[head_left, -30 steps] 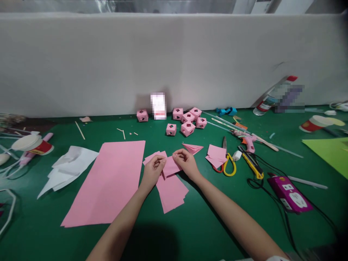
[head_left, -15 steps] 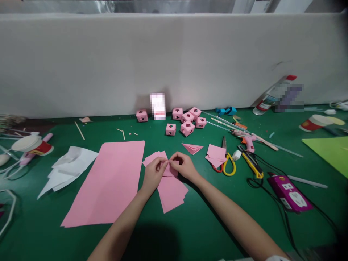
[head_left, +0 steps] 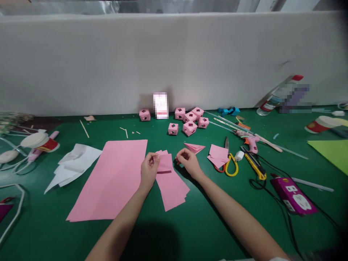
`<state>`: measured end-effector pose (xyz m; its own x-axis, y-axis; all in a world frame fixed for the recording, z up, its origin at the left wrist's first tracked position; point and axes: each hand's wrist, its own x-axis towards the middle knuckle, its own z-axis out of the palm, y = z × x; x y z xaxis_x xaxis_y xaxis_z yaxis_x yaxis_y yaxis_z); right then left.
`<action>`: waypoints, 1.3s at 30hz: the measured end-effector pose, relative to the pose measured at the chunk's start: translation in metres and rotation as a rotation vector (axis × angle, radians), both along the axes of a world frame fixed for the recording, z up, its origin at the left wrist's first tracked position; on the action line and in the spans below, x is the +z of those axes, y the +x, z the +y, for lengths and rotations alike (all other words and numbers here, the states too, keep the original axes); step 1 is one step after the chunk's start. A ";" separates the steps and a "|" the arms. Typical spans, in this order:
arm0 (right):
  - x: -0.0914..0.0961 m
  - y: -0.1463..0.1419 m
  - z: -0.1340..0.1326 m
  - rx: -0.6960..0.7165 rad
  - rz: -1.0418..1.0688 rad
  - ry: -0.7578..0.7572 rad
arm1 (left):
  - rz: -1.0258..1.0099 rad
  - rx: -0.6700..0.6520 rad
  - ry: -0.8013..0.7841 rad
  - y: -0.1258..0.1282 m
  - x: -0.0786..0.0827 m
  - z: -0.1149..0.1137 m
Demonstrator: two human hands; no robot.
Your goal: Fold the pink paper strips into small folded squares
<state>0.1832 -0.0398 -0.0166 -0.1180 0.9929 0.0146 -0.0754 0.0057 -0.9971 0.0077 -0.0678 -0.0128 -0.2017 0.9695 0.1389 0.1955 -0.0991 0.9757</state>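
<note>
My left hand [head_left: 149, 170] pinches a small pink paper piece [head_left: 165, 164] by its left edge, between thumb and fingers. The piece is held over a fanned stack of pink paper strips [head_left: 174, 190]. To the right of the piece, apart from it, my right hand [head_left: 189, 163] has its fingers curled in, thumb and index tips close together, with nothing visible in them. Just behind the right hand lies a folded pink paper triangle [head_left: 195, 148]. A large pink sheet [head_left: 108, 181] lies left of the strips, near my left wrist.
Several pink paper boxes [head_left: 189, 127] stand at the back. Right are small pink squares [head_left: 219, 154], scissors [head_left: 231, 166], a cutter [head_left: 255, 165], a glue gun [head_left: 253, 143] and a purple box [head_left: 294, 195] with a black cable. White paper [head_left: 76, 163] and a cup [head_left: 40, 141] lie left.
My right hand has let go of the pink piece and moved slightly right. My left hand keeps it, shifted a little left, with more of the piece showing.
</note>
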 end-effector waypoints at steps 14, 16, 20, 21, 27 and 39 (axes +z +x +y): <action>0.005 -0.004 -0.011 0.153 -0.183 0.128 | 0.125 -0.194 0.049 0.003 0.003 -0.002; 0.006 -0.005 -0.012 0.162 -0.213 0.140 | 0.130 -0.214 0.054 0.003 0.004 -0.001; 0.006 -0.007 -0.014 0.175 -0.246 0.143 | 0.149 -0.241 0.053 0.004 0.006 -0.002; 0.006 -0.007 -0.014 0.178 -0.255 0.146 | 0.155 -0.243 0.053 0.005 0.006 -0.002; 0.008 -0.008 -0.016 0.145 -0.302 0.166 | 0.178 -0.206 0.026 0.008 0.008 -0.003; 0.008 -0.005 -0.013 0.088 -0.198 0.123 | 0.098 -0.239 -0.038 0.007 0.007 -0.001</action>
